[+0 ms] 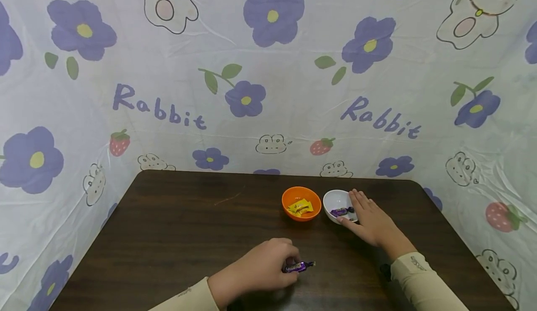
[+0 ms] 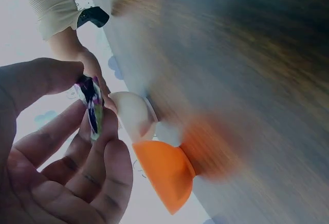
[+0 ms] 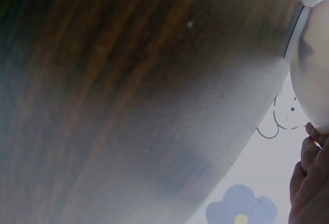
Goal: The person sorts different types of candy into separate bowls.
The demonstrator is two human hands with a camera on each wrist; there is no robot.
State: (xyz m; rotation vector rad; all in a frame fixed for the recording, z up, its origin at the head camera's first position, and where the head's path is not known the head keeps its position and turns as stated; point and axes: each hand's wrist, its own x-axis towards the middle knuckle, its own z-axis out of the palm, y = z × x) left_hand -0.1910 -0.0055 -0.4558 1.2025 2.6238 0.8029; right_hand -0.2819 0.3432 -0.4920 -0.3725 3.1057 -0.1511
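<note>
My left hand (image 1: 268, 264) pinches a candy in a shiny purple wrapper (image 1: 299, 267) between thumb and fingertips, over the front middle of the table. In the left wrist view the candy (image 2: 91, 106) shows its twisted wrapper, with the other fingers bent below it. My right hand (image 1: 373, 220) touches the right side of a small white bowl (image 1: 328, 201), fingers extended along its rim and thumb at the near edge. Another purple-wrapped candy (image 1: 339, 211) lies inside this bowl. In the right wrist view only the fingers (image 3: 307, 175) show at the lower right, beside the bowl (image 3: 314, 75).
Just left of the white bowl stands an orange bowl (image 1: 288, 193) holding several yellow-wrapped candies (image 1: 300, 207). Both bowls sit toward the back of a dark wooden table (image 1: 189, 227). A printed cloth (image 1: 168, 59) with flowers and rabbits hangs behind and around the table.
</note>
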